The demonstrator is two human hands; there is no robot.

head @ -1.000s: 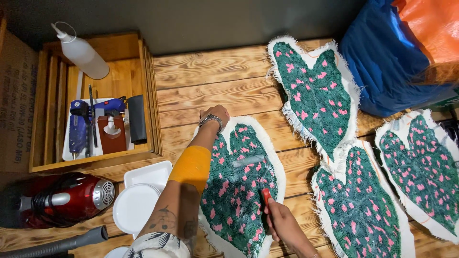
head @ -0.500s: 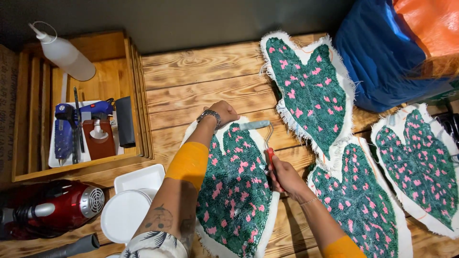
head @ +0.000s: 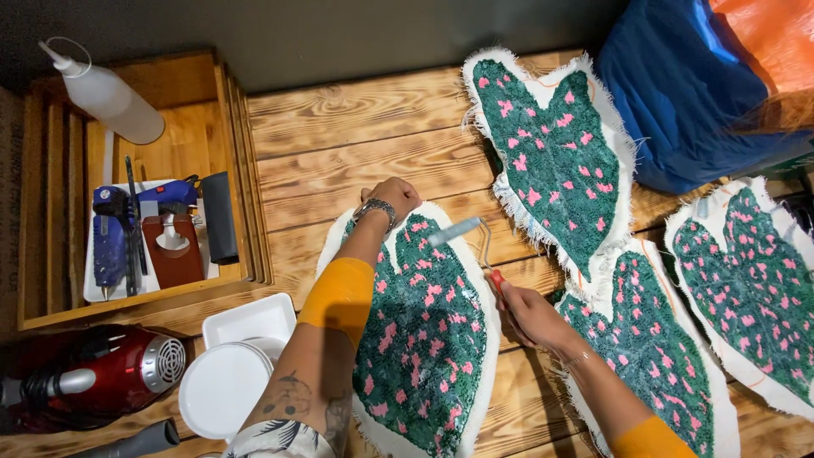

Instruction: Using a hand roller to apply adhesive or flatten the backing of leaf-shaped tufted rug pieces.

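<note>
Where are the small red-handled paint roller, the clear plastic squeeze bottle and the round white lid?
small red-handled paint roller (head: 454, 231), head view, on its grey sleeve.
clear plastic squeeze bottle (head: 114, 103), head view, mid body.
round white lid (head: 222, 392), head view, flat top.

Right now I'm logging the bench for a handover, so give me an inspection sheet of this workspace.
Surface: wooden plank table, bare boards at the back.
Job's things: green and pink tufted piece lying flat, looking glossy; small roller tilted over its top.
Clutter: three similar tufted pieces to the right; white tubs; wooden tray with squeeze bottle and blue glue gun.
Hands: left hand presses the piece's top edge; right hand grips the roller's red handle.
Cables: dark cord wound on the red vacuum; grey hose beside it.
Surroundings: dark wall behind; blue and orange bags at far right.
</note>
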